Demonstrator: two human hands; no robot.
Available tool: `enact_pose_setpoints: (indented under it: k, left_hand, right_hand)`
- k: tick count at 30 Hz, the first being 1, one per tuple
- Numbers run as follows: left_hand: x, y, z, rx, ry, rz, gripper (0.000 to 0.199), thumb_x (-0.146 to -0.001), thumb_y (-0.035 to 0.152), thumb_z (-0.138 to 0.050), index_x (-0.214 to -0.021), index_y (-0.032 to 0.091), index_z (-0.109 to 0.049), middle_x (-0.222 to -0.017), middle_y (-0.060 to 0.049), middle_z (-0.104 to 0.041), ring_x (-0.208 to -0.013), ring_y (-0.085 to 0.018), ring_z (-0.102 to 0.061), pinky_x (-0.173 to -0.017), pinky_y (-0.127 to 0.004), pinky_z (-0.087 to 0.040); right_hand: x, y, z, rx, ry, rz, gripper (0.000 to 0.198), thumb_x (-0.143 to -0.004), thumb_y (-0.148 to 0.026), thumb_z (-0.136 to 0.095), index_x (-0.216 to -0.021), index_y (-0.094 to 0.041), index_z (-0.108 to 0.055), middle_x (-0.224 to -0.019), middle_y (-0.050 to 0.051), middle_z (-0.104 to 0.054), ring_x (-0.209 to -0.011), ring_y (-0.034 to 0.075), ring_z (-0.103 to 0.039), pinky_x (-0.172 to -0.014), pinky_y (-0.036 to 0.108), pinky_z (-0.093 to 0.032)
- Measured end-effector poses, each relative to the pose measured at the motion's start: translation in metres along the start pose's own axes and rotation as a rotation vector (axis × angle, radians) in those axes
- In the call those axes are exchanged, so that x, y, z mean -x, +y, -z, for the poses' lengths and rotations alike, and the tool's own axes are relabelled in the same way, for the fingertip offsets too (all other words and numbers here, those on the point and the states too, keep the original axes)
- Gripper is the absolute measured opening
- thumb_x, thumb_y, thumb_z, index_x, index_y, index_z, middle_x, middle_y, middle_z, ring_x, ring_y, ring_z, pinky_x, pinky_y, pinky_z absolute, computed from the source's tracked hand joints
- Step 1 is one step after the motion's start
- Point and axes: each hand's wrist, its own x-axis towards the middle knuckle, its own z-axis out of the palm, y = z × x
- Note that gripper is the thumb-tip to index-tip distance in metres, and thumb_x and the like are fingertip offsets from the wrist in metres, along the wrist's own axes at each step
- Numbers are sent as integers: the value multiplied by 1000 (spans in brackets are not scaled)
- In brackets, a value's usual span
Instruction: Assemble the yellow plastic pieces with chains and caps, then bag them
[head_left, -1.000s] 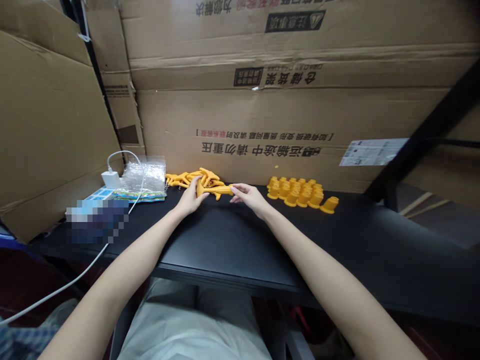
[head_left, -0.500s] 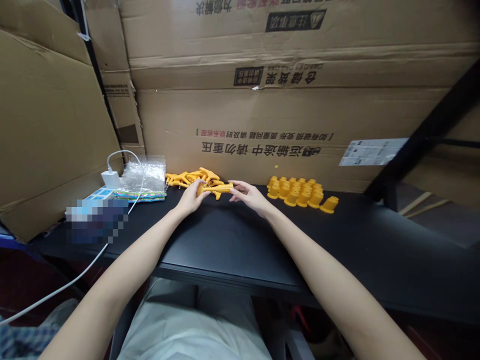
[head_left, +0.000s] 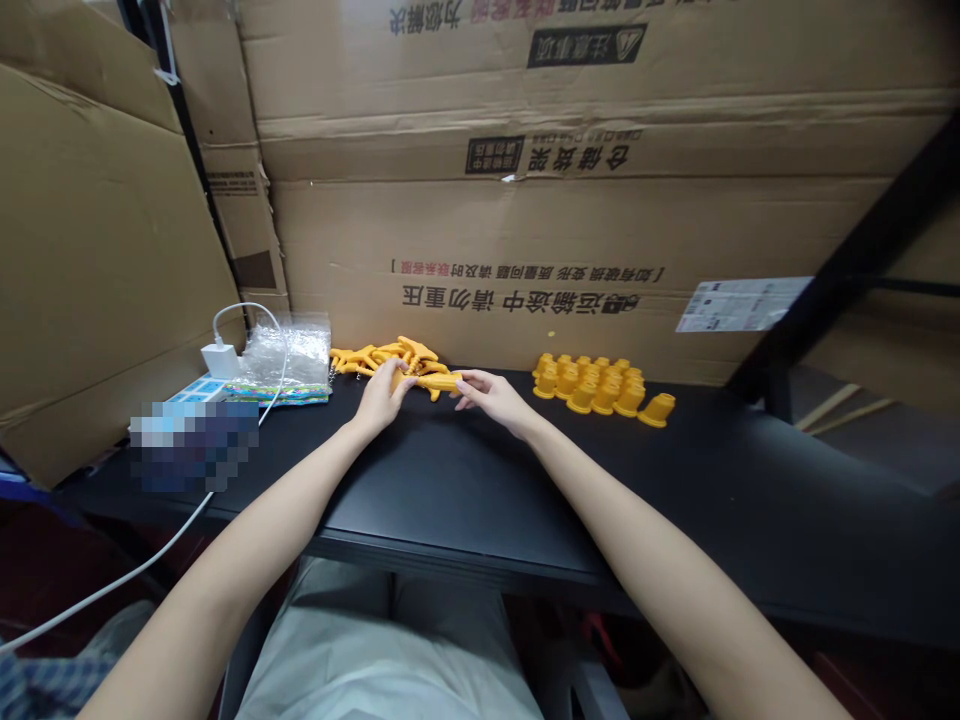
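Between my two hands is a long yellow plastic piece (head_left: 439, 382), held level above the black table. My left hand (head_left: 384, 397) is closed around its left end, which the fingers partly hide. Thumb and fingers of my right hand (head_left: 487, 398) pinch its right end. Just behind my left hand lies a pile of yellow-orange branched plastic parts (head_left: 390, 352), some with small metal springs at their ends. To the right of my right hand stand several yellow cup-shaped plastic pieces (head_left: 589, 380) in close rows, and a single cup-shaped piece (head_left: 658, 410) sits apart at their right.
Clear plastic bags (head_left: 289, 350) lie at the left, beside a white charger plug (head_left: 220, 358) with a cable running off the table's front. A blurred-out object (head_left: 191, 440) lies near them. Cardboard sheets (head_left: 480, 220) wall off the back and left; a black shelf post (head_left: 840, 230) stands right.
My right hand has moved slightly left and its fingers have closed onto the right end of the yellow piece. My left hand has barely moved.
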Motion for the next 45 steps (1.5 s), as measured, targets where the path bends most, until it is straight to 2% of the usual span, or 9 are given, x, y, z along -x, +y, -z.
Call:
enact_pose_setpoints:
  k: [13, 16, 20, 34, 38, 45]
  left_hand:
    - [2, -6, -4, -16, 9, -4, 13, -85, 29, -56, -93, 20, -51, -96, -4, -61, -94, -19, -58, -88, -33, -44]
    - [1, -8, -6, -14, 24, -10, 13, -85, 29, -56, -93, 20, -51, -95, -4, -61, -93, -18, -58, -88, -33, -45]
    - [1, -9, -6, -16, 22, -17, 12, -86, 27, -55, -93, 20, -51, -96, -5, -60, -93, -18, -58, -88, -33, -45]
    - [1, -7, -5, -3, 9, -22, 10, -85, 26, -54, -92, 19, -50, -96, -5, -61, -93, -19, -58, -88, -33, -44]
    - [1, -7, -5, -3, 22, -32, 11, -85, 26, -55, -92, 19, -49, -95, -5, -61, -93, -18, -59, -87, -32, -45]
    - [3, -1, -5, -3, 37, -50, 11, -86, 28, -53, -93, 20, -49, -97, -5, -62, -94, -18, -59, -87, -32, -45]
  right_hand:
    - [0, 0, -3, -38, 15, -63, 42, -76, -51, -67, -94, -13, -67, -66, 4, -68, -56, 13, -64, -61, 27, -55]
    - [1, -2, -1, -34, -17, -57, 42, -76, -45, -69, -103, -14, -65, -70, 4, -68, -59, 13, -65, -63, 28, -55]
    - [3, -5, 2, -52, -64, -20, 52, -70, -35, -76, -116, -16, -58, -73, 2, -68, -62, 13, -65, -67, 31, -55]
    - [3, -4, -3, -50, -3, -47, 42, -73, -31, -75, -109, -14, -61, -68, 1, -67, -57, 13, -64, -65, 30, -55]
    - [4, -8, -3, -58, -3, -49, 43, -70, -38, -76, -102, -12, -62, -64, 1, -67, -56, 13, -63, -63, 27, -53]
    - [5, -13, -4, -38, 9, -53, 53, -65, -67, -65, -67, -14, -59, -52, 1, -62, -44, 11, -58, -50, 22, -47]
